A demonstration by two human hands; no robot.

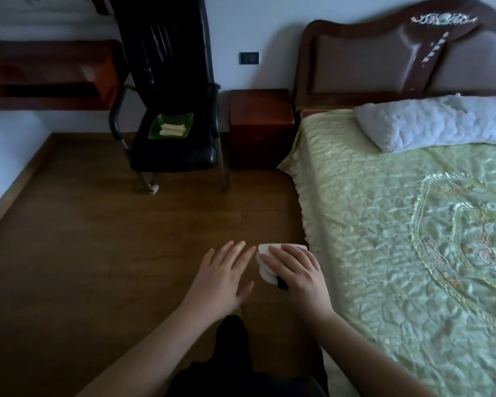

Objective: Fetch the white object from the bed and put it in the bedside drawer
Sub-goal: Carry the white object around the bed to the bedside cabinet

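Head view looks down along both forearms, and the right hand has its fingers curled over the white object, gripping it from above; a small black part pokes out under the thumb side. Just to its left, close but apart from the object, the left hand hangs flat with fingers spread wide, holding nothing. Below both hands runs the wooden floor, brown planks, dim light. Immediately right of the right hand, the bed fills the side of the room under a pale green quilted cover, a white pillow far ahead near the dark headboard. Well ahead of the hands, against the wall, stands the bedside drawer, closed, tucked beside the bed. Left of it sits a black chair with a green tray on its seat.
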